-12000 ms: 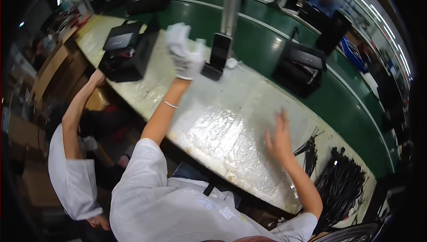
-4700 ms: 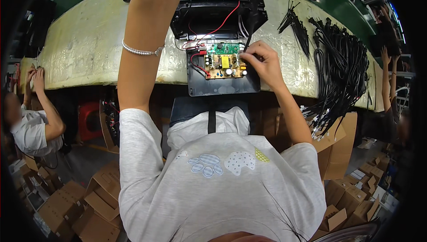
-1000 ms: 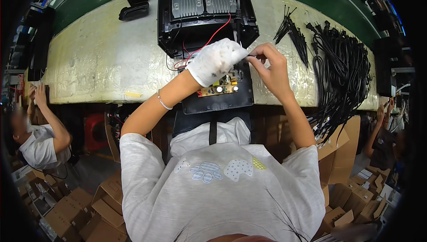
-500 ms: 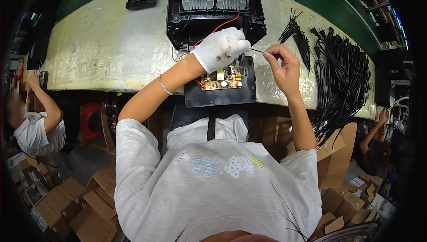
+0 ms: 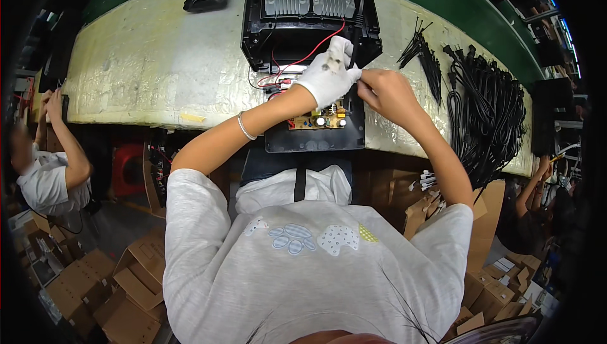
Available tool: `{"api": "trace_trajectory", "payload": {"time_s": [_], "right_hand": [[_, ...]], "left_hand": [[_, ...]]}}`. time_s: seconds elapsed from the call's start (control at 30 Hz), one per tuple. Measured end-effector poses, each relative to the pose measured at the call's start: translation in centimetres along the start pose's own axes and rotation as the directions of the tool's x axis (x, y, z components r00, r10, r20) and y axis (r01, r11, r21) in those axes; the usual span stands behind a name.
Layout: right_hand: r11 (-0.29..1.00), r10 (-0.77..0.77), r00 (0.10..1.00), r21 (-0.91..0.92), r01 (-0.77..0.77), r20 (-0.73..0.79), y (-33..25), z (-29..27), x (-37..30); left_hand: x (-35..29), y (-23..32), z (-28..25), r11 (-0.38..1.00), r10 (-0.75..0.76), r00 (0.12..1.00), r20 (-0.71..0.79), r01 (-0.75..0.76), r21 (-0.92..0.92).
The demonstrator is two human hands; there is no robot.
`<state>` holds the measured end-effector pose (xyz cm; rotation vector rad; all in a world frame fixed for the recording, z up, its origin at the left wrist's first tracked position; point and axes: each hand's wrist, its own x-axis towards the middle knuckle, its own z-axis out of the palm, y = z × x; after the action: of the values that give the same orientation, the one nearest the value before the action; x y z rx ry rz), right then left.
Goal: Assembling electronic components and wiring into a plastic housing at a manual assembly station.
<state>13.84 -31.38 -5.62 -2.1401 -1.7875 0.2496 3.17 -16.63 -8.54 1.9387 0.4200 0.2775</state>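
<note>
My gloved left hand (image 5: 329, 78) has its fingers curled in, apparently touching the bent fingers of my bare right hand (image 5: 392, 96) — I can't tell how far either is closed, or on what, since the knuckles hide it. A black cord (image 5: 358, 24) runs toward them from one o'clock; I judge it light and bendy, best pinched along its jacket. The circuit board (image 5: 316, 124) sits at six o'clock, partly hidden below the glove, over a flat black panel (image 5: 314, 145): fragile, I'd say, so edges only. The black case (image 5: 250, 40), toward eleven, looks heavy and stiff — better held by its walls. Cable ties (image 5: 430, 69) lie at two o'clock, near.
</note>
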Motion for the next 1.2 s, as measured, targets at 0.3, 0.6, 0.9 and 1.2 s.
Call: {"api": "trace_trajectory", "payload": {"time_s": [0.3, 0.6, 0.9, 1.2], "right_hand": [[0.885, -0.171, 0.983, -0.430, 0.182, 0.064, 1.5, -1.9, -1.6], [0.926, -0.301, 0.920, -0.307, 0.219, -0.252, -5.1, -5.7, 0.0], [0.709, -0.550, 0.772, -0.311, 0.633, 0.318, -8.4, 1.7, 12.5], [0.889, -0.415, 0.752, 0.051, 0.456, 0.512, -7.8, -5.6, 12.7]], "left_hand": [[-1.8, 0.5, -1.2, 0.987, 0.002, 0.999, 0.041, 0.005, -0.163], [-16.2, -6.9, -6.6, 0.476, 0.588, 0.768, 0.252, -0.581, 0.660], [-17.4, 0.0, -4.3, 0.390, 0.726, 0.643, 0.244, -0.678, 0.623], [-14.7, -1.3, -6.6, 0.877, 0.479, 0.847, -0.230, -0.457, 0.144]]}}
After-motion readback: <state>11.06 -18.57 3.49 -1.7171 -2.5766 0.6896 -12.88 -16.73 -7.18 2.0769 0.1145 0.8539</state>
